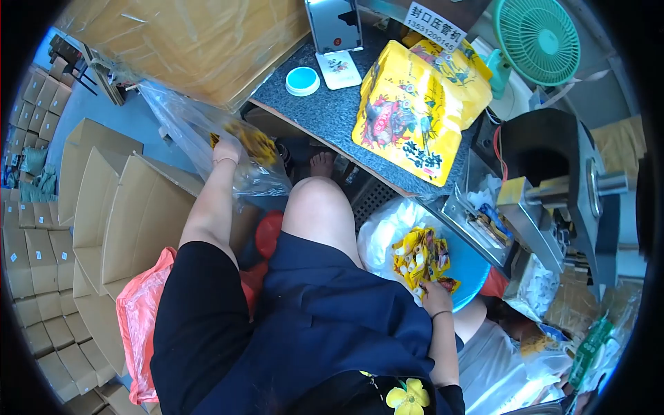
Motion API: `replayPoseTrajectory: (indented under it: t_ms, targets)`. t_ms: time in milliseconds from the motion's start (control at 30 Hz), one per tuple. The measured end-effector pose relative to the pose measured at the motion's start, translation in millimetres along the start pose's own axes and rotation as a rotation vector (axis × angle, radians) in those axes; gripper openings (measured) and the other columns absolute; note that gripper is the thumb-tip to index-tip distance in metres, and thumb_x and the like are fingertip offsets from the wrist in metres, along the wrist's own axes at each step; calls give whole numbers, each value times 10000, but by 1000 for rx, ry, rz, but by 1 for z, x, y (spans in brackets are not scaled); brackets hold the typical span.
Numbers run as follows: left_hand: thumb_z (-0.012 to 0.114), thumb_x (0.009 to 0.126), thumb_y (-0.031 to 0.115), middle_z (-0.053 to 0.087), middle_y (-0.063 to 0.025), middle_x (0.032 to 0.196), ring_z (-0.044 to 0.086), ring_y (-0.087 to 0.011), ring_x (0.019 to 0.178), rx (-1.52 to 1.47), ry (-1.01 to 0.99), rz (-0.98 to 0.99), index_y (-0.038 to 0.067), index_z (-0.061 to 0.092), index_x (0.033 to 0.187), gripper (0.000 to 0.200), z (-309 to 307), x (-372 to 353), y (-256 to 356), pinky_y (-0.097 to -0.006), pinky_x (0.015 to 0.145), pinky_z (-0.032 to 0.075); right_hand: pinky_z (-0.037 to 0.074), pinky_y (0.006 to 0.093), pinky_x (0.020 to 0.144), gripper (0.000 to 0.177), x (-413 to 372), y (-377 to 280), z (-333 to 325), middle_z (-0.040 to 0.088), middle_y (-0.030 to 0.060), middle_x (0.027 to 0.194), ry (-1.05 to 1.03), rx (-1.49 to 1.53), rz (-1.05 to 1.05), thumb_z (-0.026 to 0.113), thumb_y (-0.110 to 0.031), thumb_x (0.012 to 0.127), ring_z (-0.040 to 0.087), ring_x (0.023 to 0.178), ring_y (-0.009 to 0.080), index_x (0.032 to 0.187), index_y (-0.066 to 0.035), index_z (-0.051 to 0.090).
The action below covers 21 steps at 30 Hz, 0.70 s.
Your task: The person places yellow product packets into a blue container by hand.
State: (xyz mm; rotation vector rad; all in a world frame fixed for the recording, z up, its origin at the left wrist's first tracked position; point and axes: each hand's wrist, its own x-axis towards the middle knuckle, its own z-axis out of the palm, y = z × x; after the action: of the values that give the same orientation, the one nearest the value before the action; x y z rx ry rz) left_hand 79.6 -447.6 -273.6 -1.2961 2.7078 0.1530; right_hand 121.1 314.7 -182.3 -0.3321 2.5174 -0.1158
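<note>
Bright, even daylight, colours vivid. Glare streaks the clear bag [185,119] around the left hand [228,149]; shadow pools under the counter [325,111]; fisheye edges bend into black.

the left arm [207,207] stretches almost straight out, far and to the left, bare from the short dark sleeve down, and the left hand [227,151] at its end shows its back to the camera with the fingers curled down and away out of sight. the right arm [443,349] stays near, on the right, its forearm running forward from the body and the wrist slightly bent. the right hand [436,296] is turned palm down with its fingers bunched forward, and whether either hand is closed on anything cannot be made out.
</note>
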Motion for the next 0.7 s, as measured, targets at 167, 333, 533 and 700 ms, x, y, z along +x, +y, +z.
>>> replayPoseTrajectory:
  t_ms: [167,333,533,700]
  targets:
    - [491,921,187,718,-255,1060,709,-384,997,70,-123,397,-7,734,1037,332,-79,-42,30,-471,885,560,510,496,941,278,3,-7,-8,694,218,1146,-28,85,88,519,-126,923,659,1077,399,1155,-122,672]
    - [641,746,92,735,-191,907,711,-358,831,456,-709,621,50,749,923,211,-216,-131,114,-441,758,552,511,494,935,232,-2,4,1,693,234,1116,79,138,38,510,-121,926,660,1080,396,1097,-75,660]
    - [658,704,71,668,-155,776,660,-390,747,4,92,1311,74,667,801,97,-322,-373,179,-498,684,527,525,475,896,190,-11,20,2,688,211,1023,335,277,-244,604,-61,820,663,983,395,989,-67,692]
    - [719,763,152,646,-120,898,665,-345,842,-72,-108,1610,123,696,1032,272,-256,-474,232,-470,741,540,530,476,868,248,-37,25,-14,686,204,987,570,473,-349,584,9,814,664,960,397,1028,-46,698]
